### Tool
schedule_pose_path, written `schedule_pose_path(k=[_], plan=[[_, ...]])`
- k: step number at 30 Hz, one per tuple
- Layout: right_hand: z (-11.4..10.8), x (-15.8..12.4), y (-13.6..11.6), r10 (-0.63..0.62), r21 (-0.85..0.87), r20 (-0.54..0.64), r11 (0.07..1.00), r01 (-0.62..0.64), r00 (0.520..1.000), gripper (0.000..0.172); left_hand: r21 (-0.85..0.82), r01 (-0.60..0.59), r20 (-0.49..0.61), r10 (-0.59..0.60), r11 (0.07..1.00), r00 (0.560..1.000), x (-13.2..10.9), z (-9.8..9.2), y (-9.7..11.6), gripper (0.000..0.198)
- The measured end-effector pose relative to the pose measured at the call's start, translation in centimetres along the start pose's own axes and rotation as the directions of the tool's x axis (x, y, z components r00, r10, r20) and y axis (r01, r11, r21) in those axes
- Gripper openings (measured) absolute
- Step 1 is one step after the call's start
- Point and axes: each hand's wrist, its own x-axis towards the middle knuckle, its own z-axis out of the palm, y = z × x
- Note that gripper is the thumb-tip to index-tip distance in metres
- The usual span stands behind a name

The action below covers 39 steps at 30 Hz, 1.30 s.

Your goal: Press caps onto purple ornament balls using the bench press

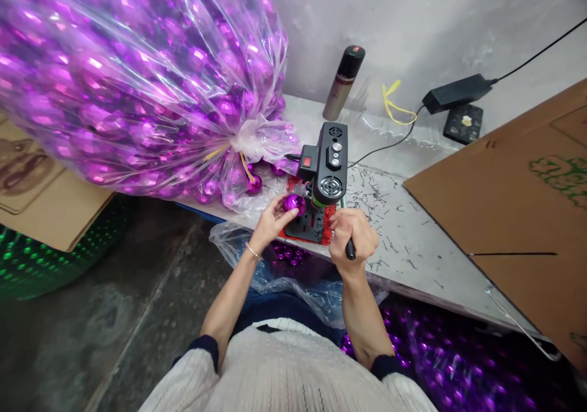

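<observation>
My left hand (270, 221) pinches a shiny purple bauble (294, 204) between thumb and fingers. The bauble is beside the lower end of a small black bench machine (332, 161), which has round vents, buttons and a red switch. To the right of the machine, my right hand (353, 238) is wrapped around a black handle (351, 250), whose end sticks out below the fist. How the handle joins the machine is hidden. Under the machine lies a dark base plate (305, 228) on a red mat (328, 222).
A tied clear bag of purple baubles (137, 82) fills the left side. Small dark pins (385, 207) litter the bench (413, 235). Behind stand a spray can (343, 82) and a power adapter (456, 93); a cardboard box (513, 204) flanks the right. More purple baubles (458, 351) sit below.
</observation>
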Motion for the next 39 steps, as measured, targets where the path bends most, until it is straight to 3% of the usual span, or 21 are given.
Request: schedule_pose_path(k=[2, 4, 7, 10, 15, 28, 39], plan=[[-0.1, 0.0, 0.0, -0.009, -0.004, 0.006, 1.0, 0.009, 1.0, 0.024, -0.007, -0.011, 0.001, 0.011, 1.0, 1.0, -1.5, 1.7, -0.9, 0.061], [-0.2, -0.1, 0.0, -0.02, -0.008, 0.013, 1.0, 0.02, 1.0, 0.023, 0.123, -0.045, -0.051, 0.052, 0.991, 0.997, -2.1, 2.7, -1.5, 0.059], [-0.3, -0.1, 0.0, -0.03, -0.023, 0.023, 0.999, 0.03, 0.999, 0.023, 0.344, -0.092, -0.094, 0.132, 0.934, 0.987, -2.0, 2.9, -2.0, 0.056], [-0.3, -0.2, 0.0, -0.037, -0.03, 0.022, 0.999, 0.038, 0.999, 0.023, 0.426, -0.129, -0.07, 0.175, 0.895, 0.982, -1.8, 2.4, -2.3, 0.055], [-0.2, -0.2, 0.0, -0.057, -0.034, 0.017, 0.998, 0.058, 0.998, 0.023, 0.429, -0.155, -0.052, 0.196, 0.89, 0.979, -1.6, 2.0, -2.9, 0.056], [-0.1, -0.3, 0.0, -0.056, -0.039, 0.008, 0.998, 0.056, 0.998, 0.023, 0.367, -0.168, -0.045, 0.198, 0.915, 0.979, -1.0, 2.9, -4.3, 0.063], [-0.1, -0.2, -0.2, -0.028, -0.02, -0.007, 0.999, 0.028, 1.0, 0.022, 0.513, -0.325, 0.093, 0.325, 0.794, 0.941, -0.4, 3.7, -4.3, 0.064]])
